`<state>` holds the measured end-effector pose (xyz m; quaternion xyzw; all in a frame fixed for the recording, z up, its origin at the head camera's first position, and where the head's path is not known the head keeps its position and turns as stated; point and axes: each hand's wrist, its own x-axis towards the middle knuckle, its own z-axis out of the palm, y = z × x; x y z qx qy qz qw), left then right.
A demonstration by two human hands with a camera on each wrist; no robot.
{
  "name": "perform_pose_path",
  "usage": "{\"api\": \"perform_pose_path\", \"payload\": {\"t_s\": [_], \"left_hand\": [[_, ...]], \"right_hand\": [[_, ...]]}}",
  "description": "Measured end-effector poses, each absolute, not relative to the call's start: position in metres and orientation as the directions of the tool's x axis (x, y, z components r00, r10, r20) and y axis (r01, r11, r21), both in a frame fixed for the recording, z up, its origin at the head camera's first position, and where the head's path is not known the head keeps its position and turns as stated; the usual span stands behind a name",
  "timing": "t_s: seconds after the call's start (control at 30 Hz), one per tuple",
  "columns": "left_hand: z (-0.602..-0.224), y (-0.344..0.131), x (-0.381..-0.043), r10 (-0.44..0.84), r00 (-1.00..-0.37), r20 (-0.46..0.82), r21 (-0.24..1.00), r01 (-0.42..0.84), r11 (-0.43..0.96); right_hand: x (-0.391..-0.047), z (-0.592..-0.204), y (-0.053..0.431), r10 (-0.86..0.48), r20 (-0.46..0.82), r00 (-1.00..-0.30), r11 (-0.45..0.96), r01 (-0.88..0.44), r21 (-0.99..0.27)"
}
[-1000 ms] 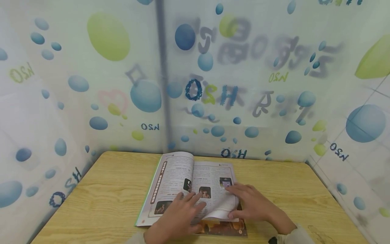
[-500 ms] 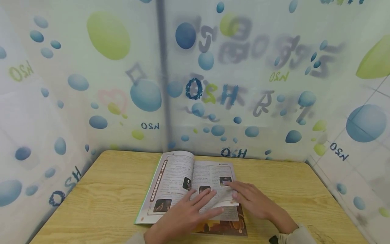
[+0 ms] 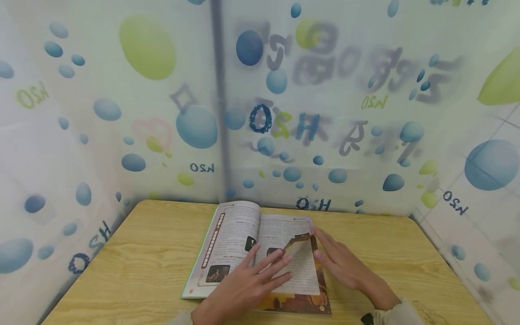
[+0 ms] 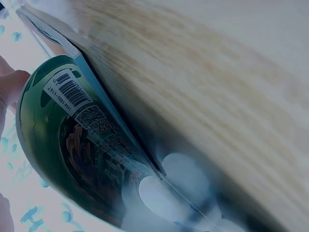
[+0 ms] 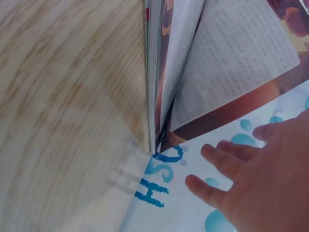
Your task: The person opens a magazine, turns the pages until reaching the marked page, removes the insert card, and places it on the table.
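Note:
An open magazine (image 3: 231, 225) lies on the wooden table, printed text and small photos on both pages. My left hand (image 3: 248, 284) rests across the lower part of the right-hand page with fingers spread. At the magazine's right edge is my right hand (image 3: 345, 262), its fingers fairly straight and its thumb apart from them. Between the hands a leaf curls up, showing a brown underside (image 3: 300, 241). In the right wrist view the lifted leaf (image 5: 231, 67) stands apart from the pages below, with the fingers beside it. The green back cover (image 4: 72, 111) with a barcode bows outward in the left wrist view.
The wooden table (image 3: 134, 257) extends on both sides of the magazine. A pale curtain (image 3: 162, 180) printed with blue and green spots stands behind it and along both sides. A dark band (image 3: 367, 318) shows at the right sleeve.
The right hand has moved up along the page edge, and the lifted leaf now curls farther up, showing its brown underside. The left hand has spread its fingers toward the right on the page.

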<state>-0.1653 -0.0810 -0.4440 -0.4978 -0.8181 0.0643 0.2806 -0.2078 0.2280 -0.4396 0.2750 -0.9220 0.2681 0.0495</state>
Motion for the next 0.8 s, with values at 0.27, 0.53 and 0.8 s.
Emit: {"api": "perform_pose_path", "payload": {"t_s": [0.27,0.53,0.8], "left_hand": [[-0.445,-0.081,-0.169,0.852,-0.368,0.373,-0.467,0.719,0.515],[-0.444,-0.083,-0.171,0.852,-0.433,0.294,-0.476,0.707,0.523],[-0.445,-0.083,-0.170,0.840,-0.466,0.278,-0.459,0.704,0.542]], "right_hand": [[-0.210,-0.443,0.230,-0.472,0.059,-0.880,0.757,-0.439,-0.484],[-0.207,-0.447,0.228,-0.605,-0.046,-0.795,0.729,-0.529,-0.433],[-0.205,-0.453,0.227,-0.650,-0.040,-0.759,0.704,-0.581,-0.408]]}}
